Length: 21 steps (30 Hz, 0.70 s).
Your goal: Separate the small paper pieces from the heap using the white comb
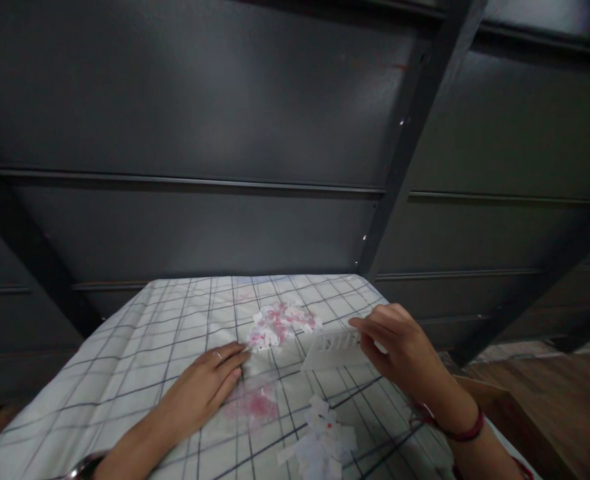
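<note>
My left hand [205, 380] lies on the white checked cloth, fingers stretched out, with a ring on one finger. Its fingertips reach the left edge of a heap of pink-stained white paper scraps [279, 323]. To the right, my right hand [399, 343] pinches the upper edge of a thin whitish sheet with a row of slots [325, 353]. The sheet hangs tilted just above or against the cloth; I cannot tell which. A second pile of white scraps [325, 440] lies nearer to me. Between my left hand and that pile is a pink smear [259, 405].
The checked cloth [175, 320] covers a table that meets a dark grey panelled metal wall [199, 227] at its far end. At the lower right, a brown cardboard box [505, 400] stands beside the table, over a wooden floor [569, 380].
</note>
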Each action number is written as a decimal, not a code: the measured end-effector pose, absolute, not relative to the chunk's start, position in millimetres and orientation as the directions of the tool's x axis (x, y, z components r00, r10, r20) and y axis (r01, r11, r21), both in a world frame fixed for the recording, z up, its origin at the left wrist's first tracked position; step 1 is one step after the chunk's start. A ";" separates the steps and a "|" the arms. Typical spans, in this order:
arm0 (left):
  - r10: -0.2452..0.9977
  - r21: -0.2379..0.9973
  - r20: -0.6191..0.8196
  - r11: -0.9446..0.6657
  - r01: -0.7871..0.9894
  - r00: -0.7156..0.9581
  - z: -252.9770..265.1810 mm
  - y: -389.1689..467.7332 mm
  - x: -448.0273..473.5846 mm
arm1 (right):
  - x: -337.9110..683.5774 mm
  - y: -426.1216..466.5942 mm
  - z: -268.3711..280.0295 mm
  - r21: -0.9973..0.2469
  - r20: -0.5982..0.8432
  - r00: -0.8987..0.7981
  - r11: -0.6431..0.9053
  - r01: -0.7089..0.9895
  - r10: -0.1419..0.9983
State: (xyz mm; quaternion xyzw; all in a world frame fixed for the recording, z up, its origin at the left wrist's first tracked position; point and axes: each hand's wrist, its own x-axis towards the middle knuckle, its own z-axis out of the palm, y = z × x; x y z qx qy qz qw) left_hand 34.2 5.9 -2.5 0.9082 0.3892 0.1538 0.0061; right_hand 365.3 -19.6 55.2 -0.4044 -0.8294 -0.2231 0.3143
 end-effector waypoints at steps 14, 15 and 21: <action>0.743 0.099 0.284 -0.651 0.752 0.606 -3.2 8.7 33.3 | 346.8 -20.7 49.1 0.129 0.720 -0.510 0.631 0.765 0.472; 0.743 0.100 0.286 -0.652 0.752 0.605 -3.2 8.7 33.4 | 345.5 -21.3 48.9 0.133 0.729 -0.511 0.639 0.758 0.455; 0.747 0.078 0.320 -0.634 0.770 0.583 -5.5 10.2 32.7 | 361.8 -21.4 54.7 0.137 0.728 -0.502 0.619 0.773 0.466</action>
